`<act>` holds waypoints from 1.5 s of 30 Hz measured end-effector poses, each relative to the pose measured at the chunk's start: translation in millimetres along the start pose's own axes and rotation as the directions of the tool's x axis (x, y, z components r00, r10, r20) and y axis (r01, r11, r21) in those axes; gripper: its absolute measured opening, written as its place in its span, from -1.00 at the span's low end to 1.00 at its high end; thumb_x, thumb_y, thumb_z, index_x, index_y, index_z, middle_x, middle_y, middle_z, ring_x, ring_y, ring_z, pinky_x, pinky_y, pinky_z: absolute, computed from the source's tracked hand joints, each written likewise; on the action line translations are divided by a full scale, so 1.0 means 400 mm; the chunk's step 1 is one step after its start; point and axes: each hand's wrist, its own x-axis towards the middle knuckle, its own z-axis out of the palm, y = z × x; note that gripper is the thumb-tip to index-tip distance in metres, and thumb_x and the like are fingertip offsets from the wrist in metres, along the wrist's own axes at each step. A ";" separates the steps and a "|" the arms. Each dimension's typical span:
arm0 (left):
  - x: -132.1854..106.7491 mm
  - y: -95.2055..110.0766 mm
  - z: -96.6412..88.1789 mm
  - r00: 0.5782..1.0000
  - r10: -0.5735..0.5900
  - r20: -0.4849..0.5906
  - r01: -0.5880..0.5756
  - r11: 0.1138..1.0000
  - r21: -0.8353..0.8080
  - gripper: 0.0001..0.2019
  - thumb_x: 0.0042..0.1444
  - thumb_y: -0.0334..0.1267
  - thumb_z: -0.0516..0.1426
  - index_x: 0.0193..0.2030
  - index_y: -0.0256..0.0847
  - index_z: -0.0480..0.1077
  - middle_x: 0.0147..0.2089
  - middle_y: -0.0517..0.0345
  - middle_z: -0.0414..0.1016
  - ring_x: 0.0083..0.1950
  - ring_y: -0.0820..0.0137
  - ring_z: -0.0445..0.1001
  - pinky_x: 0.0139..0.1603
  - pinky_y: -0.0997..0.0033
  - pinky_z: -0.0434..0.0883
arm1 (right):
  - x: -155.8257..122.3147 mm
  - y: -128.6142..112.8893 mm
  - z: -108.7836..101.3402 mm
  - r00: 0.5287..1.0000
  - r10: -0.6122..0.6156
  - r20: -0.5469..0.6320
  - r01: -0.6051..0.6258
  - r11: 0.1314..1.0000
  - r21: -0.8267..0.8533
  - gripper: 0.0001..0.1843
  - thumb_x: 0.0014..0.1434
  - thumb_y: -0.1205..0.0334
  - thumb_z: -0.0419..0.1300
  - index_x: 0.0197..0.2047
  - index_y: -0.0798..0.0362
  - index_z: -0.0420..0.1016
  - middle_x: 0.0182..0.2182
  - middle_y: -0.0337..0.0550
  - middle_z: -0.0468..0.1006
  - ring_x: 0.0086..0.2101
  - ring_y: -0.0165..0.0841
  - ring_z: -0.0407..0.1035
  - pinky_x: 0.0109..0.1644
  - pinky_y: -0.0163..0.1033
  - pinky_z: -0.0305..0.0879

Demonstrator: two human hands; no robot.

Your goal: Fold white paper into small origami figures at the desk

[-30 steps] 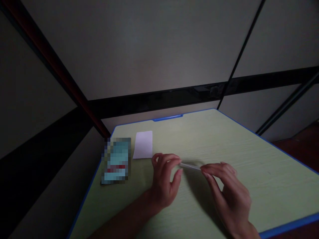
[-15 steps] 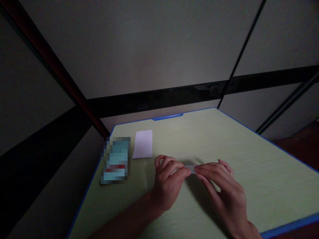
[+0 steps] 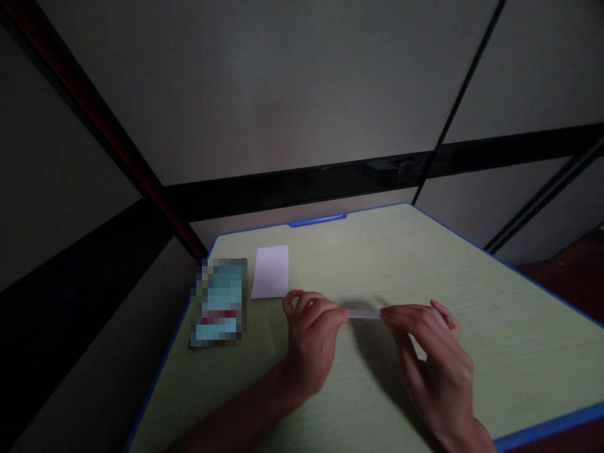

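Observation:
A narrow strip of white paper (image 3: 363,314) is stretched level between my two hands, just above the tabletop. My left hand (image 3: 312,336) pinches its left end between thumb and fingers. At the opposite end, the thumb and fingertips of my right hand (image 3: 433,355) are closed on it. The fingers cover both ends, so its full length is hidden. Beyond my left hand, a blank pale sheet of paper (image 3: 270,272) lies flat on the table.
A blurred-out rectangular item (image 3: 219,302) with a teal face lies at the table's left edge. The pale wood-grain table (image 3: 472,277) has blue edging and a blue ledge (image 3: 318,221) at the back. Cabinet panels (image 3: 292,94) rise right behind it.
My hands have moved apart, the left one leftward and the right one rightward. More of the paper strip shows between them, and it appears thinner, nearly edge-on.

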 end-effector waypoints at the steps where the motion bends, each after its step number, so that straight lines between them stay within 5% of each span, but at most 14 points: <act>1: 0.000 -0.008 -0.001 0.999 -0.018 -0.032 0.018 1.000 0.014 -0.85 0.02 -0.50 0.06 -0.49 -0.23 0.35 -0.53 0.26 0.40 -0.41 0.46 0.33 -0.20 0.31 0.19 | -0.001 0.004 -0.002 0.999 0.030 -0.038 -0.030 0.999 -0.012 -0.79 0.06 0.49 0.03 -0.32 -0.01 0.36 -0.45 -0.17 0.50 -0.41 -0.28 0.36 -0.08 0.02 0.03; 6: 0.001 -0.044 -0.001 0.965 -0.217 -0.150 0.220 0.975 0.003 -0.87 0.03 -0.44 0.04 -0.50 -0.22 0.30 -0.48 0.23 0.35 -0.38 0.43 0.32 -0.30 0.39 0.24 | -0.001 0.027 -0.004 0.948 0.268 -0.172 -0.261 0.963 0.062 -0.91 0.10 0.34 0.06 -0.37 0.02 0.37 -0.43 -0.14 0.44 -0.37 -0.27 0.33 -0.27 -0.16 0.20; 10: 0.001 -0.035 0.012 0.918 -0.395 -0.011 0.379 0.888 -0.261 -0.86 0.05 -0.42 0.01 -0.51 -0.22 0.25 -0.51 0.23 0.31 -0.42 0.47 0.31 -0.38 0.50 0.26 | 0.002 0.027 0.007 0.944 0.319 -0.082 -0.294 0.927 0.232 -0.91 0.10 0.35 0.07 -0.36 0.02 0.38 -0.40 -0.15 0.43 -0.34 -0.30 0.33 -0.24 -0.18 0.23; 14: 0.002 -0.018 0.021 0.805 -0.557 0.203 0.586 0.697 -0.413 -0.88 0.04 -0.35 0.02 -0.50 -0.24 0.25 -0.56 0.26 0.26 -0.50 0.51 0.26 -0.49 0.57 0.23 | 0.003 0.016 0.020 0.911 0.410 0.039 -0.374 0.783 0.498 -0.89 0.08 0.36 0.09 -0.28 0.00 0.30 -0.28 -0.11 0.41 -0.22 -0.29 0.33 -0.19 -0.13 0.29; 17: 0.006 -0.014 0.021 0.733 -0.618 0.283 0.669 0.581 -0.464 -0.86 0.01 -0.28 0.05 -0.52 -0.25 0.24 -0.59 0.27 0.24 -0.53 0.52 0.23 -0.53 0.59 0.20 | 0.004 0.008 0.024 0.899 0.413 0.148 -0.413 0.683 0.602 -0.88 0.04 0.39 0.12 -0.38 0.00 0.25 -0.33 -0.15 0.42 -0.30 -0.33 0.35 -0.33 -0.21 0.37; 26: 0.017 -0.016 0.024 0.513 -0.718 0.471 0.822 0.253 -0.510 -0.80 -0.19 -0.22 0.20 -0.55 -0.28 0.27 -0.60 0.21 0.38 -0.58 0.52 0.29 -0.57 0.58 0.20 | 0.016 0.013 0.005 0.878 0.407 0.252 -0.477 0.699 0.533 -0.93 -0.01 0.35 0.16 -0.45 0.04 0.47 -0.48 -0.16 0.49 -0.47 -0.35 0.38 -0.54 -0.33 0.33; 31: 0.021 -0.027 0.022 0.511 -0.732 0.451 0.803 0.220 -0.553 -0.83 -0.19 -0.24 0.19 -0.52 -0.32 0.34 -0.60 0.20 0.40 -0.54 0.49 0.33 -0.54 0.57 0.23 | 0.021 0.018 -0.003 0.867 0.354 0.352 -0.493 0.718 0.491 -0.81 0.05 0.33 0.11 -0.33 0.00 0.55 -0.51 -0.19 0.56 -0.54 -0.38 0.40 -0.54 -0.33 0.36; 35: 0.018 -0.034 0.019 0.513 -0.742 0.431 0.822 0.279 -0.497 -0.84 -0.15 -0.25 0.16 -0.54 -0.33 0.36 -0.62 0.23 0.35 -0.58 0.53 0.26 -0.60 0.59 0.16 | 0.015 0.013 -0.003 0.875 0.258 0.410 -0.435 0.789 0.434 -0.78 0.03 0.40 0.13 -0.29 -0.03 0.55 -0.46 -0.19 0.57 -0.47 -0.35 0.43 -0.47 -0.31 0.38; 41: 0.005 -0.034 0.030 0.513 -0.737 0.440 0.843 0.333 -0.423 -0.82 -0.15 -0.28 0.15 -0.65 -0.34 0.33 -0.68 0.27 0.28 -0.64 0.58 0.16 -0.65 0.61 0.05 | 0.002 0.016 -0.001 0.920 0.149 0.363 -0.297 0.869 0.396 -0.77 -0.01 0.43 0.17 -0.31 -0.06 0.55 -0.48 -0.18 0.47 -0.46 -0.33 0.38 -0.46 -0.27 0.34; 45: 0.003 -0.030 0.035 0.502 -0.713 0.489 0.857 0.335 -0.391 -0.86 -0.17 -0.33 0.15 -0.64 -0.36 0.38 -0.65 0.22 0.34 -0.62 0.55 0.21 -0.63 0.60 0.10 | 0.000 0.021 0.001 0.943 0.157 0.293 -0.260 0.897 0.357 -0.88 -0.08 0.33 0.25 -0.48 -0.10 0.59 -0.28 -0.09 0.39 -0.24 -0.19 0.31 -0.26 -0.06 0.29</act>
